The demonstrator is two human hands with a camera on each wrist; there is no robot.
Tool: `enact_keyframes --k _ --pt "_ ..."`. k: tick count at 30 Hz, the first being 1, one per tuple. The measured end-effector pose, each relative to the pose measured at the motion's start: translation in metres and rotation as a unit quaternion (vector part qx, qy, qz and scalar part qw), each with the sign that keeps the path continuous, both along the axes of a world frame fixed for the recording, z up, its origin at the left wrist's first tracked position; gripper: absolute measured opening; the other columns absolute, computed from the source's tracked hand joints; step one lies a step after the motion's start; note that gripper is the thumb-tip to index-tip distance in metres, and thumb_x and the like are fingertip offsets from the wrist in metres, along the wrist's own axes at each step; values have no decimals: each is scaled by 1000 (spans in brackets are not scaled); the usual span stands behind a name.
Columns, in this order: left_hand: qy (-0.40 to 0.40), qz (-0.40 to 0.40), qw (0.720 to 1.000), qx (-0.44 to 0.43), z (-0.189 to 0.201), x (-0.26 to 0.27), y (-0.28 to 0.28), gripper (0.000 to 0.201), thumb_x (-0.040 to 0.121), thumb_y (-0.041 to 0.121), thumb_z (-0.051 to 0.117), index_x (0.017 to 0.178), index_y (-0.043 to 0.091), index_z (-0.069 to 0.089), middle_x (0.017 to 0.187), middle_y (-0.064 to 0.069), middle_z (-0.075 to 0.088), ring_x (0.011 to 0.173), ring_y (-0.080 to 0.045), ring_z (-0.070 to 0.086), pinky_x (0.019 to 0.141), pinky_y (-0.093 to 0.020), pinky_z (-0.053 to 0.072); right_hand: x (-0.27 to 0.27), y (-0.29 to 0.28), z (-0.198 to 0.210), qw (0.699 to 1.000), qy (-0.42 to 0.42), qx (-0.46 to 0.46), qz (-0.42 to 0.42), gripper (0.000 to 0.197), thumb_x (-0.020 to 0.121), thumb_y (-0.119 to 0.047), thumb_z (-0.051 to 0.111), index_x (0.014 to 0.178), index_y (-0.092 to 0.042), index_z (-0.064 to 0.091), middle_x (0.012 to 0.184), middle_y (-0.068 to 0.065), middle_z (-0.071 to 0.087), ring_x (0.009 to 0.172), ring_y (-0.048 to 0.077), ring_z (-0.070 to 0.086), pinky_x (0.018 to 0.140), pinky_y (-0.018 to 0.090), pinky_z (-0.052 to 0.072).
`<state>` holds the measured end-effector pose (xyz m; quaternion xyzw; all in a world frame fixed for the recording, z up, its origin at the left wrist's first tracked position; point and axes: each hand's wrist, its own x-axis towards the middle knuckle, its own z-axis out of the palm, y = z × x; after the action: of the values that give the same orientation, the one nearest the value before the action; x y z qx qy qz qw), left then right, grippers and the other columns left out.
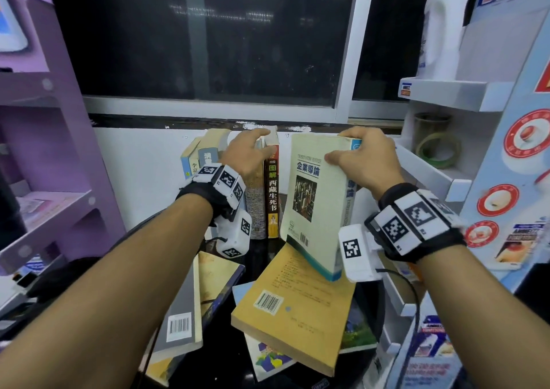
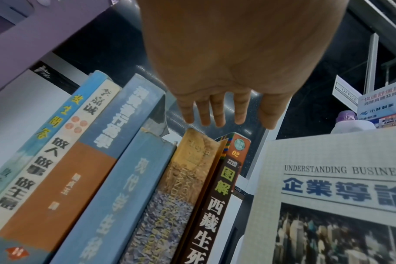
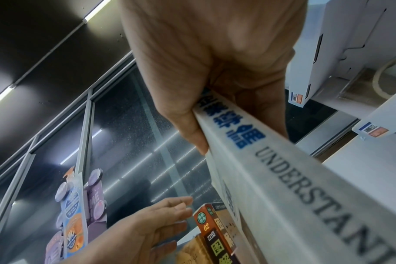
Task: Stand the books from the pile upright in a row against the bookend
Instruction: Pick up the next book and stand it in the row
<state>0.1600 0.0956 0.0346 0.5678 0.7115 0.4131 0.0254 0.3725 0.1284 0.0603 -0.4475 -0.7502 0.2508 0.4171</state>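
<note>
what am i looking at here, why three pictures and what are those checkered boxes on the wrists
No robot here: a person works with bare hands. The checkered blocks are marker bands with small cameras strapped to the wrists. The big picture comes from a camera worn on the head; the other two look along each hand from the wrists.

The right hand grips a pale textbook titled Understanding Business by its top edge, tilted and not yet in line. The left hand, fingers relaxed, is at the tops of the standing books, a row already upright by the white wall. The wrist views suggest it hovers rather than grips. The bookend itself cannot be made out.

More books, including a yellow book, lie flat in a loose pile on the dark table.
</note>
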Motion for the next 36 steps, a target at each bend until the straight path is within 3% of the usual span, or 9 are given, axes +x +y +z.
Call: enact_keyframes --k 5,10,14,17,23,29,32,34,36 --pt "31 -16 999 -12 3 -6 13 49 97 36 51 143 21 44 151 -1 39 139 -20 32 111 -33 24 -26 19 -2 998 27 26 -43 34 85 -23 72 117 -23 61 116 6 67 96 21 65 73 33 58" --pt "25 -61 998 -20 -8 -23 31 45 95 42 50 135 22 52 144 1 47 134 -18 39 114 -43 28 -57 35 -9 996 44 53 -53 35 86 -24 70 119 -21 60 122 7 65 105 24 64 77 32 58" --pt "-51 -88 995 -9 -18 -35 36 36 87 48 52 120 36 56 124 2 62 116 -20 57 102 -47 43 -76 48 -22 995 50 72 -42 41 87 -25 70 126 -20 59 128 6 64 111 24 63 78 30 55" --pt "-96 -111 989 11 -24 -41 38 23 92 36 58 115 40 57 115 4 65 107 -18 61 99 -45 47 -87 57 -33 995 57 76 -43 45 87 -26 69 130 -21 57 127 5 64 112 23 62 82 30 54" --pt "-120 -146 981 37 -27 -51 39 27 92 29 60 118 36 58 108 14 59 111 -16 58 97 -42 49 -99 70 -49 994 64 72 -46 48 86 -26 68 132 -23 57 121 7 65 108 26 60 90 38 54" --pt "-105 -149 982 43 -32 -54 45 29 92 30 60 120 37 57 110 13 59 114 -16 57 99 -42 49 -114 74 -64 994 77 68 -27 43 83 -31 67 126 -25 62 110 6 69 109 29 58 98 41 48" --pt "-102 -153 982 42 -33 -56 45 30 92 32 59 121 37 56 112 11 58 115 -18 57 98 -45 49 -124 79 -74 995 52 83 -34 47 78 -42 61 123 -31 62 101 1 72 107 29 58 95 43 50" --pt "-92 -158 982 46 -34 -58 46 30 92 34 59 122 37 56 115 8 59 115 -18 57 98 -46 49 -124 82 -76 995 46 83 -29 45 79 -37 62 123 -30 63 98 0 71 100 22 59 89 34 50" --pt "-86 -163 982 50 -36 -60 47 32 91 38 59 123 38 55 120 6 59 116 -18 57 98 -47 48 -121 84 -75 996 45 77 -16 40 82 -29 66 122 -27 64 97 0 70 86 15 58 76 23 44"
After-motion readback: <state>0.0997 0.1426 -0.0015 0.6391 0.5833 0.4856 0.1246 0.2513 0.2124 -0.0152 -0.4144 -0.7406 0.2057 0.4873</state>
